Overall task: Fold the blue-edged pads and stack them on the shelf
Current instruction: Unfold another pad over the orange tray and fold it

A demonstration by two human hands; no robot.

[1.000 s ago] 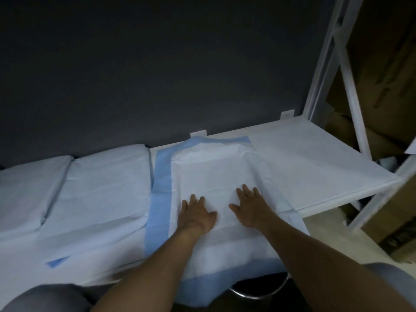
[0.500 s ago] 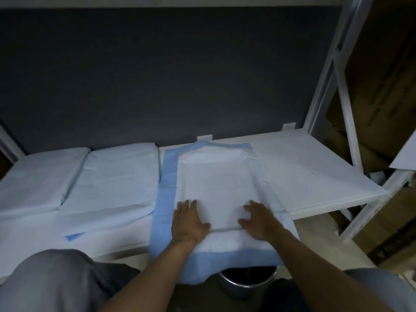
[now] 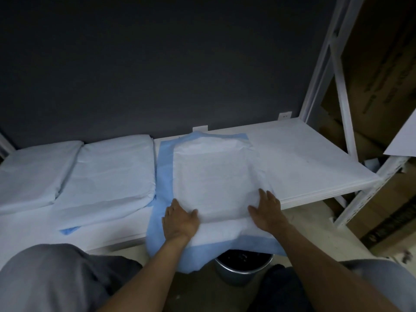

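A white pad with blue edges (image 3: 209,174) lies spread on the white shelf (image 3: 315,167), its near end hanging over the front edge. My left hand (image 3: 179,218) rests flat on the pad's near left part, fingers straight, thumb out to the right. My right hand (image 3: 266,209) lies flat on the near right part, fingers straight. Between the hands a crease runs across the pad. Two stacks of folded pads (image 3: 105,174) sit on the shelf to the left.
A white metal shelf post (image 3: 337,91) rises at the right, with cardboard boxes (image 3: 387,86) behind it. A metal bucket (image 3: 243,266) stands on the floor under the pad's hanging end. My knees in grey trousers (image 3: 51,278) fill the lower corners.
Both hands have slid toward me along the pad and spread further apart. The camera has tilted so more of the floor and bucket shows.
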